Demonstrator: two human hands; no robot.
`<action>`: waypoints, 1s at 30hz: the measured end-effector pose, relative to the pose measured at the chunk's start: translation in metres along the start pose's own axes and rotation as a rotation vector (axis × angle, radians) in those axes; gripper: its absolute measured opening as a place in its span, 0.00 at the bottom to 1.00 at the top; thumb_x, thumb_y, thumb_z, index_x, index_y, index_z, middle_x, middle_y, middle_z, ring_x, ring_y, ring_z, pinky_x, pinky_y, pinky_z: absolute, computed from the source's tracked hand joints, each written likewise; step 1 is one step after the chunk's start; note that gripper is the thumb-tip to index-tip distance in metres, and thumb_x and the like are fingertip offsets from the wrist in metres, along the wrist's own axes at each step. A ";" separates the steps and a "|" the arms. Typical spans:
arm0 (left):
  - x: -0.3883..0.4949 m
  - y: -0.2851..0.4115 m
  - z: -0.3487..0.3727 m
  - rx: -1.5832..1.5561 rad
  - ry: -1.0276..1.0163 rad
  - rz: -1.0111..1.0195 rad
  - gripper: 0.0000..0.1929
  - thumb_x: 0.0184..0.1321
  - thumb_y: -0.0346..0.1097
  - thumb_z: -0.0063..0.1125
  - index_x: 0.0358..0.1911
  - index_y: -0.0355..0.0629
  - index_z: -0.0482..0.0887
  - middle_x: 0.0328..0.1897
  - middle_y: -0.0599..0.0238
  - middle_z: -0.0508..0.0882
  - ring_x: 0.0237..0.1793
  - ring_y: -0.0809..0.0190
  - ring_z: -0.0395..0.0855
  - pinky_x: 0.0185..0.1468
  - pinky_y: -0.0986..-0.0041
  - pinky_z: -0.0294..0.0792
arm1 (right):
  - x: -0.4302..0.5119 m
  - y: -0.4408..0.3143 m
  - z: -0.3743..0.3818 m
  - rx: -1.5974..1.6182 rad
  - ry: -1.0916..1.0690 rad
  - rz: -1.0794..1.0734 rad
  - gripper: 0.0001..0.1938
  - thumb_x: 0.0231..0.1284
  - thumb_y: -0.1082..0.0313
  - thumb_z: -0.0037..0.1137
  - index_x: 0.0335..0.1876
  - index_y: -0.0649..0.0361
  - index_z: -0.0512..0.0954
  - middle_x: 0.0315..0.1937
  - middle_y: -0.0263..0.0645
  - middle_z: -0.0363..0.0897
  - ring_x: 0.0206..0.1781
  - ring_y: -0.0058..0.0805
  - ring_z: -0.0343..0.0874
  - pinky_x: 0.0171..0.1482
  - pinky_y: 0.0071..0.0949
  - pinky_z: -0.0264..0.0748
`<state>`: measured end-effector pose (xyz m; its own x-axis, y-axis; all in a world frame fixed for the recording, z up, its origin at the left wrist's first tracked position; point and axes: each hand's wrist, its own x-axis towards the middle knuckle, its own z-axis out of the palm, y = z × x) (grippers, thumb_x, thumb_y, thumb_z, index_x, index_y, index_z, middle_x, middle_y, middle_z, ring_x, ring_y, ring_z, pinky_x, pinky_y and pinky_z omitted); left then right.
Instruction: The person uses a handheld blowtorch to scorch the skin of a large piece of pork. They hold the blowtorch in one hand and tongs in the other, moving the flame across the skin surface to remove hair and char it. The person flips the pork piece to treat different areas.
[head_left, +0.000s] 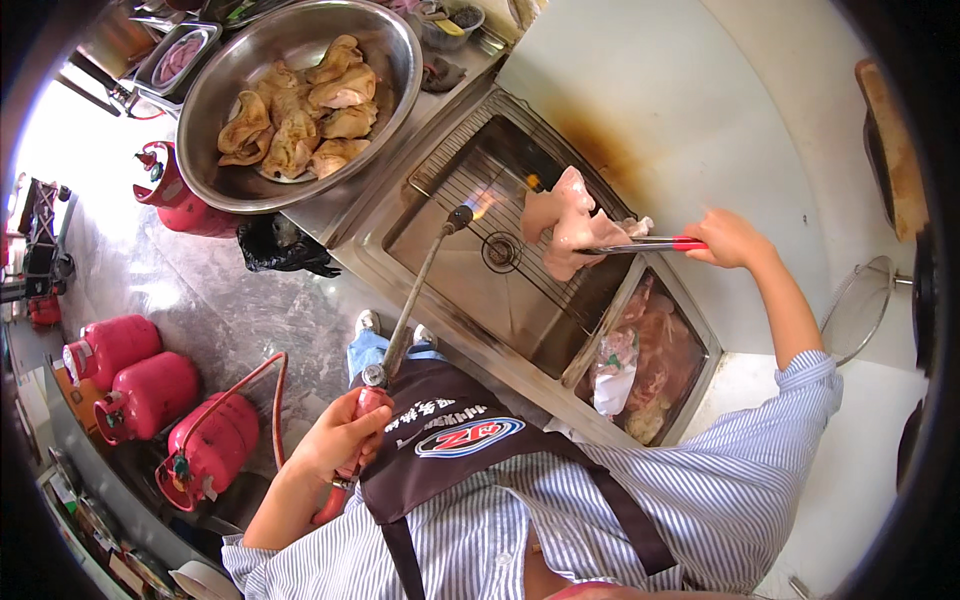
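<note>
My left hand (346, 433) grips the red handle of a gas blowtorch (415, 296). Its nozzle points over the sink, and a small flame burns at the tip. In my right hand (726, 238) are metal tongs with a red grip (652, 244), clamped on a pale pink piece of raw meat (568, 217). The meat is held above a wire rack (480, 176) that lies across the stainless steel sink (487, 296), in front of the flame. In the sink's right compartment, more raw meat (660, 360) lies beside a plastic bag (615, 375).
A big steel basin (196, 127) at the upper left holds several browned meat pieces (300, 112). Red gas cylinders (217, 442) stand on the floor at left, one joined to a hose (281, 397). A black plastic bag (281, 244) lies below the basin. A wire strainer (859, 311) hangs at right.
</note>
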<state>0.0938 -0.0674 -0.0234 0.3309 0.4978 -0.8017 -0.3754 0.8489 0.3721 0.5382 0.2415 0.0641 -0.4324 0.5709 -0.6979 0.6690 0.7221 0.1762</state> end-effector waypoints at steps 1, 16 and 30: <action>0.001 0.001 -0.003 0.002 -0.006 -0.003 0.10 0.62 0.35 0.52 0.42 0.38 0.70 0.17 0.71 0.67 0.13 0.73 0.63 0.16 0.81 0.57 | -0.010 -0.002 -0.002 0.036 -0.024 0.007 0.11 0.49 0.57 0.59 0.32 0.54 0.77 0.23 0.44 0.76 0.31 0.45 0.75 0.33 0.42 0.71; 0.007 0.006 -0.003 0.049 -0.045 -0.028 0.10 0.62 0.35 0.53 0.41 0.39 0.70 0.16 0.71 0.68 0.13 0.72 0.65 0.18 0.81 0.60 | 0.065 0.041 0.026 -0.105 -0.036 0.129 0.16 0.45 0.53 0.63 0.32 0.58 0.78 0.27 0.46 0.78 0.34 0.46 0.77 0.38 0.41 0.73; -0.002 0.002 -0.017 -0.017 -0.086 -0.006 0.11 0.63 0.35 0.51 0.45 0.37 0.71 0.23 0.71 0.69 0.16 0.74 0.64 0.16 0.83 0.59 | 0.049 -0.087 0.124 1.656 0.129 0.486 0.19 0.55 0.50 0.59 0.34 0.62 0.75 0.18 0.37 0.75 0.13 0.19 0.69 0.16 0.20 0.65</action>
<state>0.0775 -0.0696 -0.0294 0.4062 0.5070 -0.7602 -0.3877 0.8490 0.3591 0.5339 0.1581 -0.0713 -0.0052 0.6819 -0.7314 0.5678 -0.6001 -0.5635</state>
